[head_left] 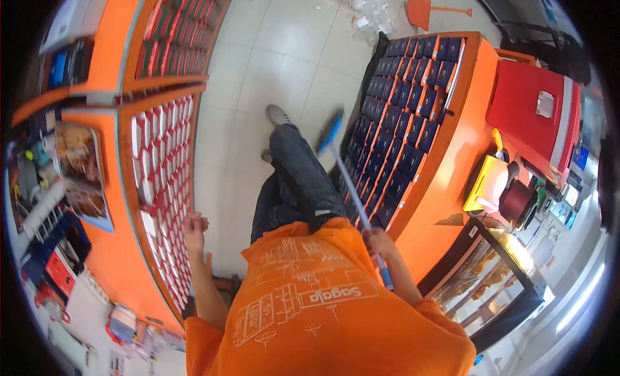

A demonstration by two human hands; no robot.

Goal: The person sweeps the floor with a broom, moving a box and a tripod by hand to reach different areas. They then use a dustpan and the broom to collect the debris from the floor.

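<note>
My right hand [379,241] is wrapped round the pale blue handle of a broom [352,188]. The handle slants from beside my orange shirt down toward the floor, where the blue broom head [331,130] looks smeared by motion, close to the base of the right-hand shelf. My left hand [195,231] hangs beside the left rack of red and white boxes [165,176], its fingers loosely curled in, and nothing shows in it. One shoe [278,115] is forward on the tiles.
Dark blue boxes [391,121] fill the orange-framed shelf on my right. Ahead, plastic litter [373,17] lies on the tiled floor [274,66] near an orange dustpan [419,12] with a long handle. A glass-sided case [484,282] stands at the right. Racks line the left side.
</note>
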